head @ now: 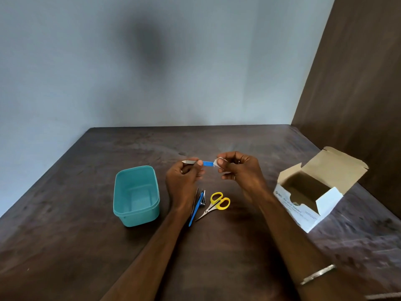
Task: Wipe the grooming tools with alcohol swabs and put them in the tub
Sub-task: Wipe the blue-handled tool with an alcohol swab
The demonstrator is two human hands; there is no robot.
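Note:
My left hand (184, 177) pinches a slim grooming tool (207, 163) with a silver tip and a blue handle, held level above the table. My right hand (240, 170) holds a white alcohol swab (218, 162) wrapped around the blue end of that tool. A teal plastic tub (136, 195) stands to the left of my left forearm with nothing visible inside. Below my hands lie small yellow-handled scissors (217, 204), a blue-handled tool (196, 208), nail clippers (203, 199) and a thin metal tool, all bunched together on the table.
An open white cardboard box (312, 192) with its flaps up sits at the right. The dark wooden table (65, 235) meets a grey wall at the back and a brown panel on the right. A metal bangle (318, 274) circles my right forearm.

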